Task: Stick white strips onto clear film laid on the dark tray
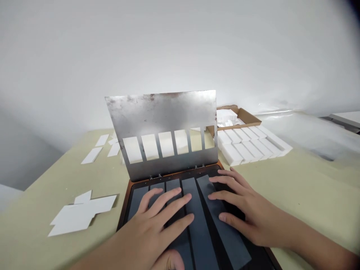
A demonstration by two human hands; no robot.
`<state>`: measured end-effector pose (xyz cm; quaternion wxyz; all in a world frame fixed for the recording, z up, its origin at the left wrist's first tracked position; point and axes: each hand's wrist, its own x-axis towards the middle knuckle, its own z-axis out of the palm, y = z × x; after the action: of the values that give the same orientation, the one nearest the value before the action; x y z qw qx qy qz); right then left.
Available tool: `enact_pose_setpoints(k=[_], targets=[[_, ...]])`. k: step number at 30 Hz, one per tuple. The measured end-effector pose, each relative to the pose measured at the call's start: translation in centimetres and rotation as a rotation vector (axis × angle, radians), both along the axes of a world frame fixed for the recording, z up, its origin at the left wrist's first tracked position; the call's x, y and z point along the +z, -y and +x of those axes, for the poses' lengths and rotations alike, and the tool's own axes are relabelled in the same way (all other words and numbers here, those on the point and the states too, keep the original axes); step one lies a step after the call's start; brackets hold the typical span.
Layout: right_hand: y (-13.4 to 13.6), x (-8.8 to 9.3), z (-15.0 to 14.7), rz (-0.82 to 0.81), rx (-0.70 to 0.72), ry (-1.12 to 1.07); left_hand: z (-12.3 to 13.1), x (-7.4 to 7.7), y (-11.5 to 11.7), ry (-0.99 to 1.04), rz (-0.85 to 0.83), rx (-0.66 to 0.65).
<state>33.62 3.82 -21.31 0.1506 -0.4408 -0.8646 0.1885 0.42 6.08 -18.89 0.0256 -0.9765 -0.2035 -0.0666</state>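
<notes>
My left hand point(157, 221) lies with fingers spread over several flat blue-grey strips point(194, 210), set side by side in a black jig with a wooden edge point(126, 202). My right hand point(250, 210) has its fingers apart, the tips resting on the rightmost strip point(233, 240), which sits at a slant to its neighbours. A black gap widens toward me between that strip and the one beside it. Hinged to the jig's far side, a metal plate point(168, 112) with a row of rectangular cutouts stands raised. My hands partly cover the strips.
White cards point(81, 212) lie in an overlapping pile on the left of the pale table point(309, 195), with more white pieces point(92, 154) behind. At the right, stacked white blocks point(253, 146) sit before a cardboard box point(250, 117) holding white pieces. Clear plastic sheeting point(315, 131) spreads beyond.
</notes>
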Motion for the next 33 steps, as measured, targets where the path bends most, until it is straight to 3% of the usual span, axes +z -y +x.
enact_pose_setpoints(k=[8, 19, 33], targets=[[-0.22, -0.77, 0.03, -0.090, -0.040, -0.027, -0.04, -0.54, 0.16, 0.032, 0.016, 0.092], [-0.07, -0.79, -0.27, -0.087, -0.116, -0.032, 0.00, -0.39, -0.34, 0.034, 0.060, 0.041], [-0.10, -0.97, -0.39, -0.083, -0.135, 0.007, -0.04, -0.42, -0.13, 0.018, 0.059, 0.083]])
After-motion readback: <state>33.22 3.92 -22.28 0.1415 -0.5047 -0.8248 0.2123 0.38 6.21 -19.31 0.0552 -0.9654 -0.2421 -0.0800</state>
